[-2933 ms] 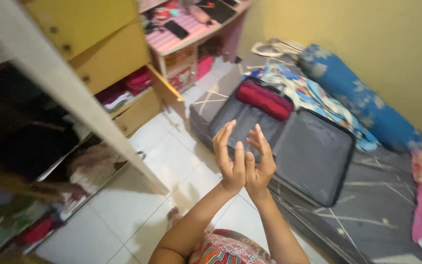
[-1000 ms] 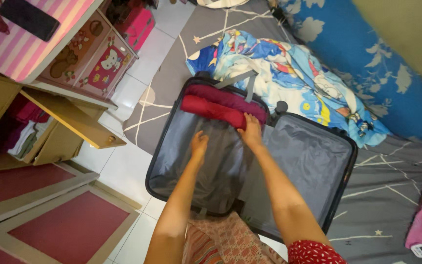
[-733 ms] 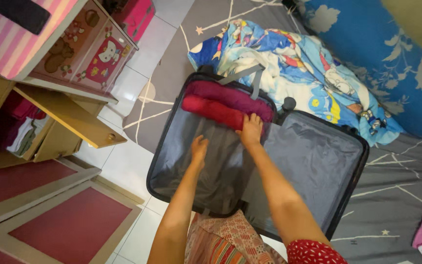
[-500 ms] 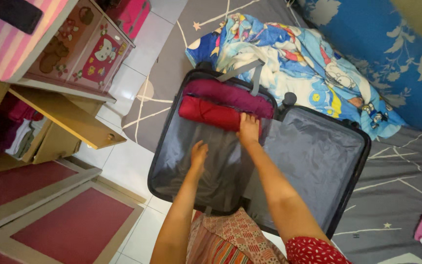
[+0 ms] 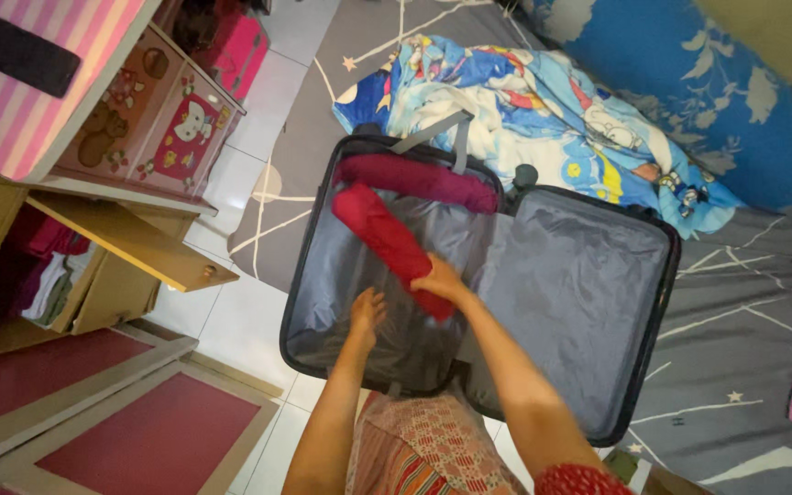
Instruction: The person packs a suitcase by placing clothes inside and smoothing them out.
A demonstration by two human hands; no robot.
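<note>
An open grey suitcase [image 5: 588, 302] lies on the floor and a grey mattress. Two rolled garments are in its left half. A maroon roll [image 5: 419, 179] lies across the far end. My right hand [image 5: 440, 280] grips the near end of a red roll [image 5: 382, 234], which now lies diagonally on the lining. My left hand [image 5: 366, 313] rests flat on the suitcase lining, fingers apart, just left of the red roll's near end.
A blue cartoon-print blanket [image 5: 543, 101] lies beyond the suitcase, a blue bolster [image 5: 744, 110] behind it. A pink striped desk [image 5: 38, 92] and an open wooden cupboard door [image 5: 135, 243] stand at the left. White floor tiles [image 5: 231, 321] show beside the suitcase.
My right hand has pulled the near end of the red roll toward me, swinging it from lying along the maroon roll to a diagonal. My left hand slid slightly nearer.
</note>
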